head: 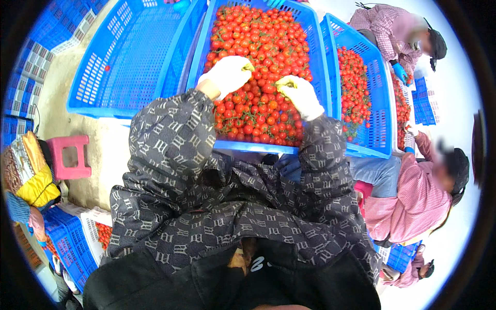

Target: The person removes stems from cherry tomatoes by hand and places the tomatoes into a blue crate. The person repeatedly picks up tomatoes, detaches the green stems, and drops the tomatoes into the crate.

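Note:
A blue plastic crate (pixel 323 93) full of red cherry tomatoes (pixel 248 37), some on green stems, stands before me. Over the left part of the heap is my left hand (pixel 228 75), in a white glove with yellowish fingertips; thumb and fingers are pinched together, and whether something small is between them cannot be seen. My right hand (pixel 300 95), gloved alike, is bent over the tomatoes to the right, with its fingertips close together at a tomato. Whether it grips that tomato is unclear. The two hands are apart.
To the left is a blue crate (pixel 131 58) with a single tomato (pixel 107 68). Another crate (pixel 381 97) of tomatoes stands to the right, beside two people in pink checked clothes (pixel 410 197). A pink plastic stool (pixel 69 141) is on the floor at left. Stacked crates line the far left.

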Tool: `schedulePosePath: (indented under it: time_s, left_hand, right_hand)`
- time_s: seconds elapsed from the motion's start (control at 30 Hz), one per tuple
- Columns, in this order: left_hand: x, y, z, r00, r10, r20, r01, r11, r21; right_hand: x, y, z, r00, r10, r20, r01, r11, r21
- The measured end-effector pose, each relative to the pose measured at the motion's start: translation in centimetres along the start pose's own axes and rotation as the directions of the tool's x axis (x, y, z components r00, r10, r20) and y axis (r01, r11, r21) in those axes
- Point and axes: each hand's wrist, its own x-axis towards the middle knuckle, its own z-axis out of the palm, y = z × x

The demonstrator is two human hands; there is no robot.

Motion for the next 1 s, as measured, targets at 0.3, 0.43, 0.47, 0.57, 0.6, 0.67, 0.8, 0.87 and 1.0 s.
schedulePosePath:
  time_s: [0.3,0.43,0.47,0.57,0.6,0.67,0.8,0.87,1.0]
  left_hand:
    - [-0.7,4.8,1.6,0.948,-0.082,0.307,0.315,0.111,-0.943]
    - [-1.2,5.2,0.4,0.952,-0.083,0.294,0.305,0.297,-0.905]
    - [-1.2,5.1,0.2,0.957,-0.009,0.289,0.281,0.261,-0.924]
    - [-0.8,3.7,-1.0,0.944,0.203,0.259,0.222,0.189,-0.957]
    - [-0.1,2.8,-2.0,0.965,0.178,0.191,0.195,-0.002,-0.981]
    - [0.5,0.0,-4.9,0.966,0.246,-0.084,0.016,-0.381,-0.924]
    - [-1.5,-7.7,-11.0,0.816,-0.417,-0.4,-0.57,-0.466,-0.677]
    - [-1.8,-10.2,-11.4,0.764,-0.554,-0.33,-0.629,-0.526,-0.572]
    - [-0.8,-9.2,-8.5,0.739,-0.501,-0.45,-0.588,-0.154,-0.794]
  right_hand:
    - [-1.8,-4.8,-0.8,0.993,0.046,-0.112,0.018,0.855,0.519]
    - [-1.6,-4.4,-0.4,0.986,-0.061,-0.157,0.125,0.888,0.442]
    - [-1.4,-4.0,-0.5,0.988,0.003,-0.151,0.077,0.851,0.52]
    - [-0.7,-2.2,-2.2,0.972,0.025,-0.234,0.15,0.7,0.698]
    - [-0.4,-1.4,-3.0,0.949,0.146,-0.28,0.175,0.494,0.852]
    - [0.4,0.4,-5.3,0.933,0.184,-0.309,0.301,0.07,0.951]
    - [1.4,3.1,-4.5,0.905,0.32,-0.279,0.253,0.123,0.96]
    - [1.3,3.6,-1.3,0.977,-0.024,-0.211,0.127,0.862,0.491]
    - [0.7,3.8,3.4,0.986,-0.166,0.019,0.15,0.829,-0.538]
